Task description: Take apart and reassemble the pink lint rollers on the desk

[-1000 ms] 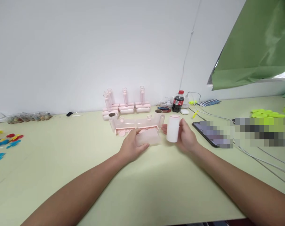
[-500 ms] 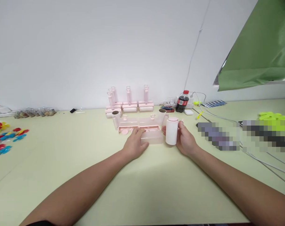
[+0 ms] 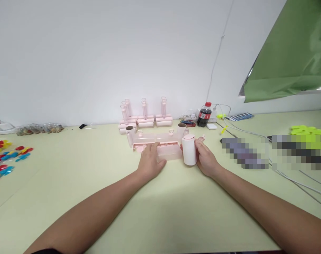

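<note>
My right hand [image 3: 206, 158] is closed around a white lint roller [image 3: 189, 151] with a pink end cap, held upright just above the table. A bit of pink handle shows past my fingers. My left hand [image 3: 150, 161] lies at the left end of a translucent lint roller cover [image 3: 170, 153], its thumb at the near side and its fingers toward the back. Pink open cases [image 3: 141, 146] lie just behind that hand. Two cardboard-cored rolls [image 3: 129, 129] stand behind them, among clear covers with pink handles.
Several assembled pink lint rollers [image 3: 146, 121] stand along the wall. To their right are a cola bottle [image 3: 204, 115], a white charger [image 3: 211, 126] and cables [image 3: 287, 174]. Colourful plastic flower pieces [image 3: 6, 155] lie at the left, and bagged items [image 3: 40, 129] lie behind them.
My right hand has brought the white lint roller slightly left and tilted it, closer to the cover. My left fingers have slid left off the cover's top toward its end.
</note>
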{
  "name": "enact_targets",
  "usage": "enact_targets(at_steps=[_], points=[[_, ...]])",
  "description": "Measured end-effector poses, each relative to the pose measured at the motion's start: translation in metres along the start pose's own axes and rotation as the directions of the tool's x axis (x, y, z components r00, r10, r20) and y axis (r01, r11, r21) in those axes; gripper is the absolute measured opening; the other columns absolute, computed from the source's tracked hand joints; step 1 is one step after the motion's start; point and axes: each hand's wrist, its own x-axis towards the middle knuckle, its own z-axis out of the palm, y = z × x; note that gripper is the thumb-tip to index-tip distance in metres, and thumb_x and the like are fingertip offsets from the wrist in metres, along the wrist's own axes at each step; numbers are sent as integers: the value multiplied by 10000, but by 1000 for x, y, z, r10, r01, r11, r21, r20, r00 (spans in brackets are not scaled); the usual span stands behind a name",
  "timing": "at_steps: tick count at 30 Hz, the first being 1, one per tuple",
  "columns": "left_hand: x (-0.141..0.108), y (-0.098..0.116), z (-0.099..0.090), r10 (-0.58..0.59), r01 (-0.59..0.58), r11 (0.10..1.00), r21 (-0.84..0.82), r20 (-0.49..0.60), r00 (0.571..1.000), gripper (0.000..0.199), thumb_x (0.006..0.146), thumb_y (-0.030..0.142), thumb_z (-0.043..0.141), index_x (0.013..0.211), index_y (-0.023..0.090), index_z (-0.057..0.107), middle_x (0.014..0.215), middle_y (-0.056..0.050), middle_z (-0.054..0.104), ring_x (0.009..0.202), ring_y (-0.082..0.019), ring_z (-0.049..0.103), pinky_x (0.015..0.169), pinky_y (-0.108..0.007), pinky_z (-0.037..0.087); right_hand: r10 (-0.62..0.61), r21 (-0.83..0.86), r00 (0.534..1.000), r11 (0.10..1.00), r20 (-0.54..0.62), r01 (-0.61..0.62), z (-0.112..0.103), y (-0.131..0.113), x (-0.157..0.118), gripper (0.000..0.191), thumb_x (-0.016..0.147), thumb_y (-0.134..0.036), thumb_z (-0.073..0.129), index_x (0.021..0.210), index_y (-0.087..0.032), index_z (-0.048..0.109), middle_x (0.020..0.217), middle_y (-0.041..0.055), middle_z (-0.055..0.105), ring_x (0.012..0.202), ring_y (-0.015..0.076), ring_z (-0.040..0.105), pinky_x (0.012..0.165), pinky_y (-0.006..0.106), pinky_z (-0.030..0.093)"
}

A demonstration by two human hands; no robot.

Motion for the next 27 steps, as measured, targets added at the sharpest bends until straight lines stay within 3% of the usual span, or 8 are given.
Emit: enact_targets(at_steps=[8,15,27], points=[[0,-1,0,23,-22,999,-29,8,1000,690,750,249,632,1371,209,335,1264,-121,486,1184,-293,481,987,-448,411,54,51,998,997,11,-55,1,0,-1,436,876,-638,396,1082,-282,540,1033,9,686,958,228,642,795,360,541],[0,-1,-2,-36,36,999,-27,2,999,707,746,344,656,1367,209,346,1276,-120,486,1202,-302,464,1004,-459,377,73,48,997,996,16,-73,1,-4,-2,418,874,-619,411,1107,-299,546,993,8,694,919,246,647,766,369,551],[2,-1,-2,-64,64,998,-25,17,998,586,738,397,670,1246,209,447,1223,-107,528,1160,-288,486,966,-432,394,87,166,996,983,-21,-82,2,-4,-2,345,823,-612,523,867,-274,576,779,-5,645,815,222,607,691,320,504]])
